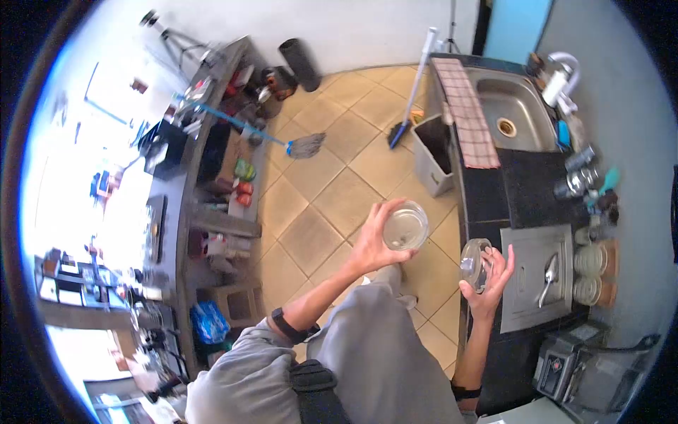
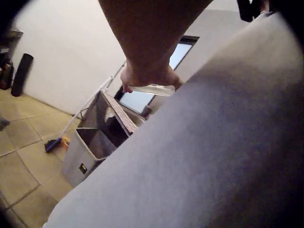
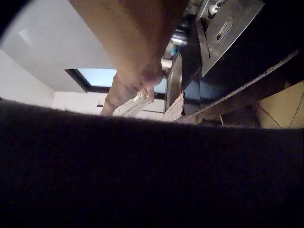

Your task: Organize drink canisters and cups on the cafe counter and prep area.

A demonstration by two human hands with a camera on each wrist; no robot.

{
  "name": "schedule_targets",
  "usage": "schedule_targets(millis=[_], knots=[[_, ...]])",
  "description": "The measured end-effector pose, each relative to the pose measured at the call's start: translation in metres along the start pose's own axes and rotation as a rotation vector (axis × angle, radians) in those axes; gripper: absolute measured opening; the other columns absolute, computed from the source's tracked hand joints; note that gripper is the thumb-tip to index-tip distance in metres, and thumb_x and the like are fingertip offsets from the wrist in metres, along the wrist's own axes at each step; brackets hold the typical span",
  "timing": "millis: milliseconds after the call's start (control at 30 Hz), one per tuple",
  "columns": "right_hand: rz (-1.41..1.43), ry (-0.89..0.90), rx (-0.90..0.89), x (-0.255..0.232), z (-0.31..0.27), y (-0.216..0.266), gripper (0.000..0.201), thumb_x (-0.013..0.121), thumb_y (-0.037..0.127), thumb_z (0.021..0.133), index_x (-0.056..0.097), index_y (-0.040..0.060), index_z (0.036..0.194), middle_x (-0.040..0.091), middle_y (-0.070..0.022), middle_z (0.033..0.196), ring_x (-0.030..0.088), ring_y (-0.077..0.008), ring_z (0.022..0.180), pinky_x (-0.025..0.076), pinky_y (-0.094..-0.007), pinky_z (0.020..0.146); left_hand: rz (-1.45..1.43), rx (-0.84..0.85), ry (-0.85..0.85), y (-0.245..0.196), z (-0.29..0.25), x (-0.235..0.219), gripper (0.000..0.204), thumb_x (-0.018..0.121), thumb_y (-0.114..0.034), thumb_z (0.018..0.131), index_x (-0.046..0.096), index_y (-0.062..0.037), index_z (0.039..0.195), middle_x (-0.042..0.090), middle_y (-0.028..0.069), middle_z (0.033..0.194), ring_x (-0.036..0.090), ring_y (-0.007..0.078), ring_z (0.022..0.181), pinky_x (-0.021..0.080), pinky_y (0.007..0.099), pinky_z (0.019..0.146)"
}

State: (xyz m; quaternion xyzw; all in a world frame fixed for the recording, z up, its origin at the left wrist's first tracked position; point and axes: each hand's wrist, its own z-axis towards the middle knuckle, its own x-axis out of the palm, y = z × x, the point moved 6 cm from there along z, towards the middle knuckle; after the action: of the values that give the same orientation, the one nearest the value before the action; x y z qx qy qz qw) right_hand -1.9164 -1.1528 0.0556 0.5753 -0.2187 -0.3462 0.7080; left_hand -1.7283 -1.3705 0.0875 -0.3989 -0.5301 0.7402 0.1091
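Note:
My left hand (image 1: pixel 373 242) grips a round clear container (image 1: pixel 407 227) by its side, thumb and fingers curved around it, out over the tiled floor. In the left wrist view, only a thin strip of this container (image 2: pixel 154 90) shows below the hand. My right hand (image 1: pixel 489 284) holds a clear glass lid or shallow dish (image 1: pixel 473 261) tilted on edge, near the counter's front edge. The two clear pieces are apart. In the right wrist view, the right hand (image 3: pixel 130 88) partly hides its glass piece (image 3: pixel 133 105).
On the right, a black counter (image 1: pixel 484 201) carries a steel sink (image 1: pixel 519 106), a checked cloth (image 1: pixel 466 113), a metal tray (image 1: pixel 514 304) with a scoop (image 1: pixel 548 279), and glass jars (image 1: pixel 588 290). A grey bin (image 1: pixel 432 166) stands beside it. A mop (image 1: pixel 306 145) lies leftward by the shelves.

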Motion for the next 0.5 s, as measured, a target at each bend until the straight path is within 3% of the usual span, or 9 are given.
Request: schedule_targets(millis=[100,233,500], knots=[[0.060,0.090,0.019,0.041,0.004,0.014,0.122,0.085,0.029,0.061,0.012,0.0074,0.157,0.046,-0.0169,0.135,0.051,-0.0336,0.123,0.040,-0.0481,0.109,-0.033,-0.072,-0.141,0.023,-0.033,-0.049,0.097,0.085,-0.034,0.063,0.042,-0.0081,0.146,0.050,0.0177,0.132,0.052,0.0350,0.127,0.043,0.0481,0.108],[0.071,0.154,-0.041,0.096,0.002,0.023,0.121,0.084,0.033,0.063,0.012,0.0071,0.157,0.046,-0.0163,0.133,0.051,-0.0328,0.123,0.043,-0.0475,0.107,-0.085,-0.141,-0.308,0.061,-0.071,-0.113,0.099,0.085,-0.037,0.064,0.040,-0.0088,0.147,0.050,0.0197,0.130,0.052,0.0366,0.127,0.044,0.0486,0.106],[-0.057,0.327,-0.071,0.244,-0.008,0.073,0.118,0.083,0.030,0.065,0.012,0.0079,0.158,0.048,-0.0180,0.131,0.051,-0.0322,0.123,0.042,-0.0465,0.109,-0.016,-0.113,-0.412,0.122,-0.142,-0.251,0.100,0.086,-0.036,0.064,0.040,-0.0095,0.148,0.050,0.0209,0.130,0.052,0.0369,0.125,0.045,0.0483,0.105]])
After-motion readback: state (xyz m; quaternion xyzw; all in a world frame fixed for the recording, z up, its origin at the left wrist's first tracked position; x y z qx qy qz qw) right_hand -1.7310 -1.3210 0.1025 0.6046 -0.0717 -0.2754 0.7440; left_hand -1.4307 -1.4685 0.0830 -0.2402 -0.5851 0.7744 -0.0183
